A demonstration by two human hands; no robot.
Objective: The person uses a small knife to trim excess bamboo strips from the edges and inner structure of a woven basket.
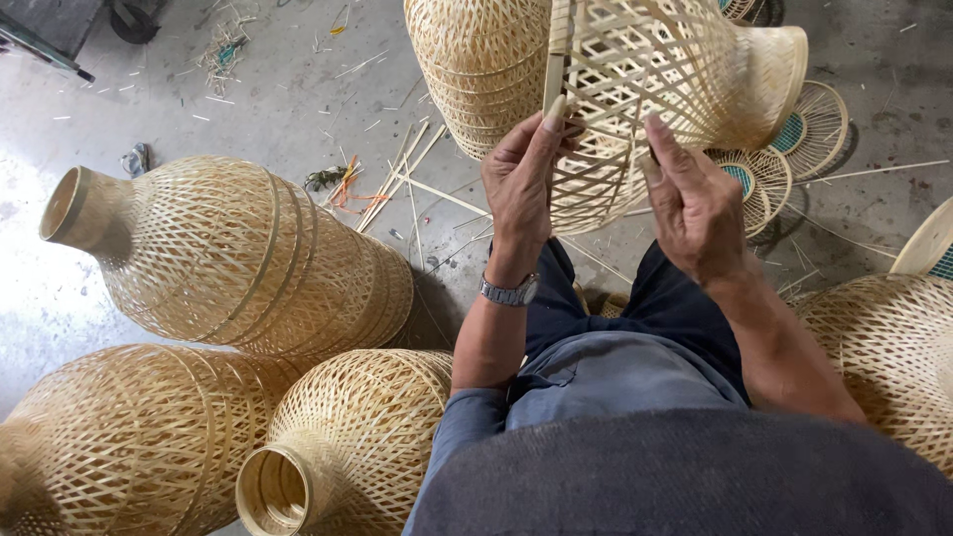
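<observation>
Finished woven shades point(228, 258) crowd the floor point(298, 89) leftward. Both hands pinch the half-woven bamboo shade point(675, 79) above the knees: left hand point(521, 179) gripping a strip point(558, 55), right hand point(695, 199) the lattice. Its neck points right.

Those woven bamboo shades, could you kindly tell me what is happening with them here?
A seated person holds one open-weave shade over their knees. The left hand pinches a bamboo strip at its lattice; the right hand steadies the weave. Finished shades lie on the concrete floor around them, among loose slivers.
</observation>
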